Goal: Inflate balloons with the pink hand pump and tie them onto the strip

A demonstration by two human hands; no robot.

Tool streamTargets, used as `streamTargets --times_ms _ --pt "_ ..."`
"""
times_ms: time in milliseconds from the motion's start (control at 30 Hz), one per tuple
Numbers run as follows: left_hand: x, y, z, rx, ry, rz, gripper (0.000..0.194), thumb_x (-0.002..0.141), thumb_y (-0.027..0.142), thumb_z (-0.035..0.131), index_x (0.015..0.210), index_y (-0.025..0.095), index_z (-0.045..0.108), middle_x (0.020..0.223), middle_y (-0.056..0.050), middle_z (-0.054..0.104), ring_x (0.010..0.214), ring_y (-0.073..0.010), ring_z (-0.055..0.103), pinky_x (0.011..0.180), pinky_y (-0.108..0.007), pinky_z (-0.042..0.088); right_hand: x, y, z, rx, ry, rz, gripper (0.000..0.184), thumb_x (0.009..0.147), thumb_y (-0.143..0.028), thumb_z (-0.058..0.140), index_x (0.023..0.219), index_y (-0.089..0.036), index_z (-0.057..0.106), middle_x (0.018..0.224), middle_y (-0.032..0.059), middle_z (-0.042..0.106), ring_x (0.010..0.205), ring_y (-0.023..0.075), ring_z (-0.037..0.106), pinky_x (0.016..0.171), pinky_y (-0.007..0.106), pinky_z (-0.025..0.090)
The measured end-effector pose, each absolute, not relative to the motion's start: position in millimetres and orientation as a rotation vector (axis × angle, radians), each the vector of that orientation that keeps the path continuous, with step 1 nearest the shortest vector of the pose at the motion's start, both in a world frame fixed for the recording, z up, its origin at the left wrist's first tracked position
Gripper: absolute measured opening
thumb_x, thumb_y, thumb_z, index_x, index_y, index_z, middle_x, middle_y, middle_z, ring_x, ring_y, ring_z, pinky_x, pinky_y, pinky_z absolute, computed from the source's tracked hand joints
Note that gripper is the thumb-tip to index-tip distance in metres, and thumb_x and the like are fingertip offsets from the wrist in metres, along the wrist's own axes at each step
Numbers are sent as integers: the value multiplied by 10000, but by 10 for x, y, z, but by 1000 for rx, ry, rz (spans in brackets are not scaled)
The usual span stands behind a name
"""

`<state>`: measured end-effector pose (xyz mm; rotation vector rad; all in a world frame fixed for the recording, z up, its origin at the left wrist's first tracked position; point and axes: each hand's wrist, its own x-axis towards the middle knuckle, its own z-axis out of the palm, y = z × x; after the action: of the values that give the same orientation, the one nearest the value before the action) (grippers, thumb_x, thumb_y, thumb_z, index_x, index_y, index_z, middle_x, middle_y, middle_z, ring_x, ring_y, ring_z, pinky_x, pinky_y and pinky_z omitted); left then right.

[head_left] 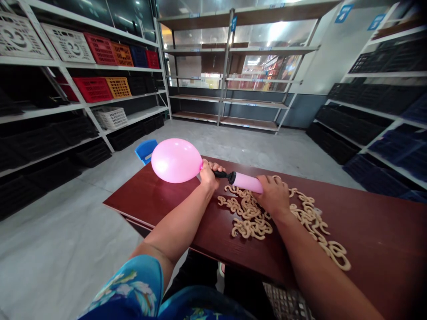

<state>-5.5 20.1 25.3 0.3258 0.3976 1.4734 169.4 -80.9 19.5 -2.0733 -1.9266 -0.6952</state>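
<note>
A pink balloon point(176, 161), round and inflated, extends to the left from my left hand point(210, 174). The fingers of that hand are closed around the balloon's neck and the black end of a hand balloon pump point(246, 181). My right hand point(275, 195) is wrapped around the far end of the pump's pink barrel, its palm hiding that end. The pump lies roughly level above the table, between both hands. Under and beside my right hand, many curled beige pieces point(251, 211) are spread in loose heaps; what they are made of I cannot tell.
A dark red wooden table point(370, 231) stands before me, with a blue chair point(146, 151) behind its left corner. Shelves with colored crates point(96, 89) line the left; racks with dark crates point(370, 102) line the right. A metal shelf unit point(230, 100) stands at the back.
</note>
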Motion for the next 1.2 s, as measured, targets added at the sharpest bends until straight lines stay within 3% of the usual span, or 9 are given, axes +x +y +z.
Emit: streamTargets --times_ms 467,833,1100,1200 --pt "-540 418 402 329 414 1653 386 849 400 387 573 198 208 463 61 250 383 -92 342 501 -285 381 2086 -780 143 -2171 -1809 -638 370 721 -308 555 1081 -236 505 1024 76 554 923 247 429 715 345 274" --pt "-173 236 274 302 396 1537 397 854 418 386 575 195 211 473 57 261 395 -91 340 519 -286 379 1819 -829 184 -2117 -1885 -664 333 739 -295 534 1055 -196 508 994 101 562 944 263 421 750 364 250" --pt "-27 86 317 282 384 1439 402 867 408 370 567 192 212 467 58 264 401 -87 355 531 -287 385 1584 -889 287 -1923 -1948 -612 642 751 -520 522 1285 -192 384 1140 125 533 1009 285 433 877 435 237" --pt "-33 67 333 271 362 1395 397 880 385 340 563 191 201 455 54 270 404 -94 362 532 -290 390 1437 -989 408 -1758 -2051 -629 671 764 -483 540 1352 -260 306 1248 100 477 1065 282 419 958 472 174"
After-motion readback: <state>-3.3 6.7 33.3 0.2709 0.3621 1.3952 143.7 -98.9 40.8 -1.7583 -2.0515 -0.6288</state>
